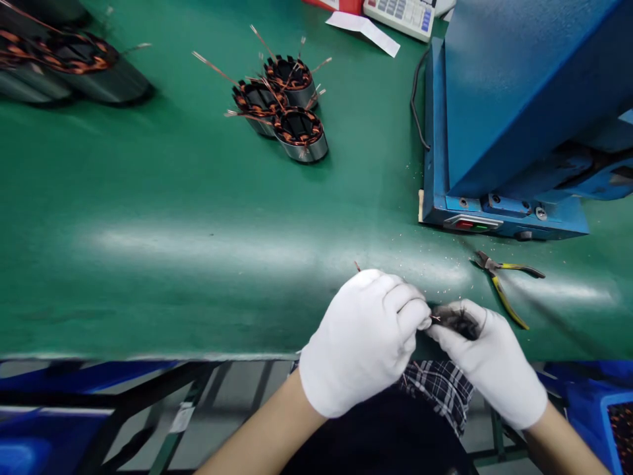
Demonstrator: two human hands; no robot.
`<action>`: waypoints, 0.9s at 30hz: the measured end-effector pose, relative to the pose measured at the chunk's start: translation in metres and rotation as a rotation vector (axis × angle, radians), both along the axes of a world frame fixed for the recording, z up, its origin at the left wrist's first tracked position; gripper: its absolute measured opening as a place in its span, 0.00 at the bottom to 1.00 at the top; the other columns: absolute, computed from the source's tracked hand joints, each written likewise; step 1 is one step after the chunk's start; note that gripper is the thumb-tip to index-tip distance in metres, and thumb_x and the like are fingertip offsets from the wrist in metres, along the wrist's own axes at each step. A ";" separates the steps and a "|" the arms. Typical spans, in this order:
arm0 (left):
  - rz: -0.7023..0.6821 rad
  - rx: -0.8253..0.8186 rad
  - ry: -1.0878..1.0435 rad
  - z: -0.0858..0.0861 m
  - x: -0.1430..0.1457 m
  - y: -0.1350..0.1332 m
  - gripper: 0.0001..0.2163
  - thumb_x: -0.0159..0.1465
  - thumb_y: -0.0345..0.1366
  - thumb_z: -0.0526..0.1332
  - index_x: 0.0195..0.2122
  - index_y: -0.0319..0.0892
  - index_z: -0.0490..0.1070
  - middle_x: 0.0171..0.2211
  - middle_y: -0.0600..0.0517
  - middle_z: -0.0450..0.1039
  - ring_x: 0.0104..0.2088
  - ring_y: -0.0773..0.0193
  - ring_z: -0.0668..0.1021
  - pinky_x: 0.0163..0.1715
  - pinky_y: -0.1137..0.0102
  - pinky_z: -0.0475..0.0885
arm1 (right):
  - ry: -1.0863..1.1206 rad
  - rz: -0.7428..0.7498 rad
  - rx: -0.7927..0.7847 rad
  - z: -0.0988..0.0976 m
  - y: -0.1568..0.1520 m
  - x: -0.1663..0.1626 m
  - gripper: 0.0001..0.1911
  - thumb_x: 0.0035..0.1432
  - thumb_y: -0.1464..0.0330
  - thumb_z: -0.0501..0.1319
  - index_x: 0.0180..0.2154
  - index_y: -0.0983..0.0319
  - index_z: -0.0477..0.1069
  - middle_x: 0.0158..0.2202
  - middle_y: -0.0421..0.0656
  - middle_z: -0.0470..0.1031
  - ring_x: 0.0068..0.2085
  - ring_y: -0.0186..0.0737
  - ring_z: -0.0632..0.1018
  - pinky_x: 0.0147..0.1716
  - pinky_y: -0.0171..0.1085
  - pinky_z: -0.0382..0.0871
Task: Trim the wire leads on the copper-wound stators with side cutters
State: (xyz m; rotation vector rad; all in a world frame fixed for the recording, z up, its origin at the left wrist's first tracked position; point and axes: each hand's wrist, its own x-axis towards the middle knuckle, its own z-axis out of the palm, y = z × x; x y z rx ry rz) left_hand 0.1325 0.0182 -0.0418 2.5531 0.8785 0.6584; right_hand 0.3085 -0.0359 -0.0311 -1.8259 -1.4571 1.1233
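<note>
My left hand [368, 340], in a white glove, is closed in a pinch at the table's front edge. Thin bare wire ends [436, 319] show at its fingertips. A copper-coloured wire [357, 266] sticks out beyond its knuckles; where that leads is hidden. My right hand [489, 356], also gloved, curls in from the right, thumb and fingers close to the wire ends. The area between its fingers is dark, and what they hold there cannot be made out. Cutting pliers [494, 267] with yellow-and-black handles lie spread just beyond my right hand.
Three copper-wound stators [302, 153] stand together on the green table [198, 198]. Larger ones [111, 79] sit at the far left. A blue machine [514, 86] with red and green buttons occupies the right. Behind are a calculator [403, 14] and paper [363, 30]. Small clippings are scattered near the machine.
</note>
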 end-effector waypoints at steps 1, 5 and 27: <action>0.004 0.008 -0.004 -0.001 0.000 0.000 0.08 0.59 0.27 0.52 0.33 0.40 0.70 0.34 0.50 0.75 0.36 0.58 0.75 0.35 0.61 0.67 | -0.169 0.043 0.234 -0.005 -0.004 -0.001 0.03 0.54 0.69 0.63 0.33 0.60 0.73 0.29 0.41 0.79 0.29 0.40 0.77 0.30 0.37 0.70; 0.016 0.040 -0.019 -0.001 0.001 -0.001 0.08 0.57 0.26 0.52 0.32 0.40 0.69 0.34 0.50 0.75 0.36 0.58 0.75 0.36 0.61 0.68 | -0.442 0.098 0.748 -0.017 -0.012 -0.018 0.05 0.57 0.74 0.60 0.36 0.60 0.73 0.29 0.44 0.79 0.30 0.41 0.77 0.35 0.39 0.69; 0.258 0.005 0.185 0.022 0.001 -0.023 0.08 0.57 0.25 0.54 0.34 0.41 0.70 0.51 0.44 0.69 0.45 0.51 0.73 0.40 0.55 0.71 | 0.064 -0.161 0.086 -0.025 -0.025 0.000 0.12 0.57 0.65 0.61 0.44 0.55 0.74 0.43 0.43 0.78 0.44 0.45 0.77 0.47 0.44 0.70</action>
